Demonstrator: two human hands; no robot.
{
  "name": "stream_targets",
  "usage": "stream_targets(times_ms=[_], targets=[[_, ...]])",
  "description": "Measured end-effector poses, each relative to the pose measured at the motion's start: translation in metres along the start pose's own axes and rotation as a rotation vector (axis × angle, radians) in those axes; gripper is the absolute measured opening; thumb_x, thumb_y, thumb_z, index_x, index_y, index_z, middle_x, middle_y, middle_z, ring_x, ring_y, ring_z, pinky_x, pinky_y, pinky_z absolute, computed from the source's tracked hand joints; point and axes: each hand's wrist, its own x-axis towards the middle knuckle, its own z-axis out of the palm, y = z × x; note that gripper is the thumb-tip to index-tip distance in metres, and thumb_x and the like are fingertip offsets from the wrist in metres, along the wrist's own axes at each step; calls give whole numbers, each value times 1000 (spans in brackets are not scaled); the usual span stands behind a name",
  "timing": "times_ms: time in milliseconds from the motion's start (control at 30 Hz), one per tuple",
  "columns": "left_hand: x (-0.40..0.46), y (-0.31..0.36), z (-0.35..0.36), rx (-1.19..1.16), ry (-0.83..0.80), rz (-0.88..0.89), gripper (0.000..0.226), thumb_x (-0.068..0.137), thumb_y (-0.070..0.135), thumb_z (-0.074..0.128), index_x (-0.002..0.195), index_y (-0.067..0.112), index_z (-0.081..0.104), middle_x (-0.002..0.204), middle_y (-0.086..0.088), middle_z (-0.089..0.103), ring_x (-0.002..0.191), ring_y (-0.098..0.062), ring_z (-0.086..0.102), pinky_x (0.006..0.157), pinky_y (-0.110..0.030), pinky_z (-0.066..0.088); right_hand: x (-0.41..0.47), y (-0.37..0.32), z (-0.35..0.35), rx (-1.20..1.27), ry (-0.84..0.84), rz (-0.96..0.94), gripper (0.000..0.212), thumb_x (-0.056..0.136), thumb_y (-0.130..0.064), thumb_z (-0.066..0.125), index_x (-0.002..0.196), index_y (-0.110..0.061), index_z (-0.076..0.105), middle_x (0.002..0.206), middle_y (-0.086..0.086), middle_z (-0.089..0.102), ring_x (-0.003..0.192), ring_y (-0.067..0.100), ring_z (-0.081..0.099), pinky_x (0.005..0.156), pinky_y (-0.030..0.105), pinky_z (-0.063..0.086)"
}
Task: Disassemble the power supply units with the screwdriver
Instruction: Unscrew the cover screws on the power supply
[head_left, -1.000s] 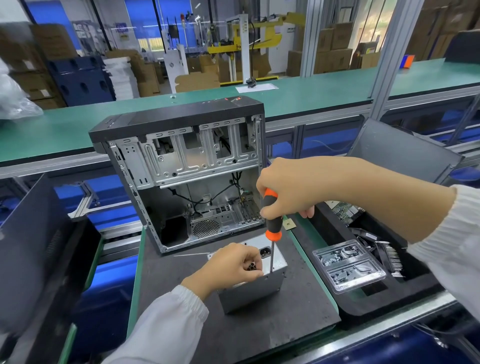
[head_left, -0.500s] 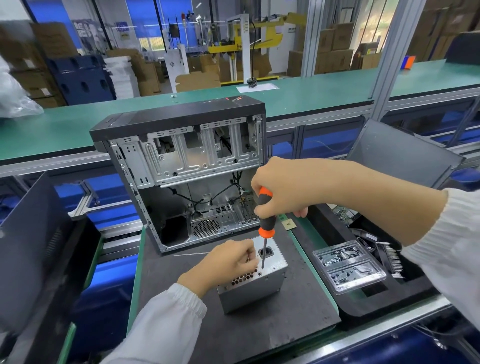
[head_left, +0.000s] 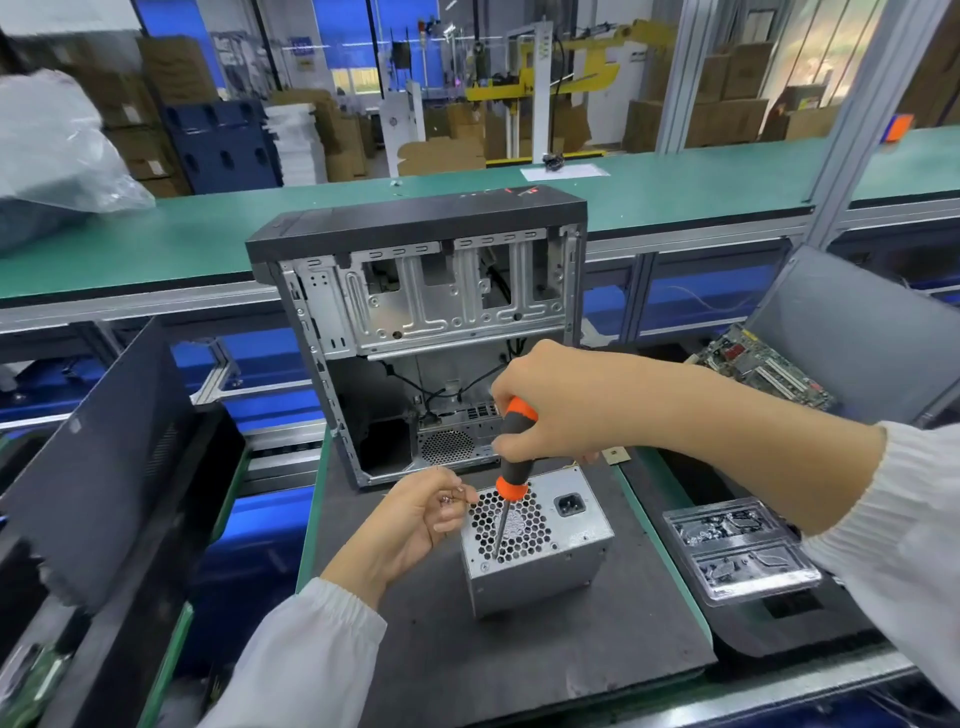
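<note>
Right hand (head_left: 558, 402): grips screwdriver (head_left: 511, 467), tip at power supply (head_left: 535, 540) near-left edge.
Left hand (head_left: 415, 519): pinches perhaps a screw, beside unit.
Mat (head_left: 519, 665): bare toward front.

The power supply unit (head_left: 540, 540) stands on the mat (head_left: 519, 660) before the computer case (head_left: 431, 332), a tray (head_left: 740, 553) to its right

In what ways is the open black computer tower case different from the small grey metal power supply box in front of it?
The open black computer tower case stands upright and far taller; the small grey metal power supply box sits low in front of it. The case has its side open, showing cables inside; the box is closed, with a honeycomb grille on top. Only the box is being worked on by the orange-and-black screwdriver. Both rest on the dark mat.
</note>
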Motion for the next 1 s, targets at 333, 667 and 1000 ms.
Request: stream_targets(times_ms=[333,667,1000], targets=[[-8,-8,-13,346,101,-16,22,89,6,47,67,11,47,57,-1,36,44,-10,21,40,-20,16,-1,-11,-2,27,-16,-18,28,87,-40,59,83,-13,55,64,5,67,37,10,60,35,15,36],[-11,-25,-26,798,-79,-16,50,75,40,81,59,21,38,48,6,27,46,-11,18,43,-19,15,-1,-15,-1,-53,-19,-10,28,87,-38,60,80,-12,56,65,6,66,40,14,61,36,17,35],[-13,-22,-26,848,-109,-34,48,76,37,81,61,20,40,47,9,28,45,-10,21,45,-19,17,-1,-16,-5,-41,-41,14,27,88,-40,58,81,-14,56,66,0,62,45,17,64,36,16,33]])
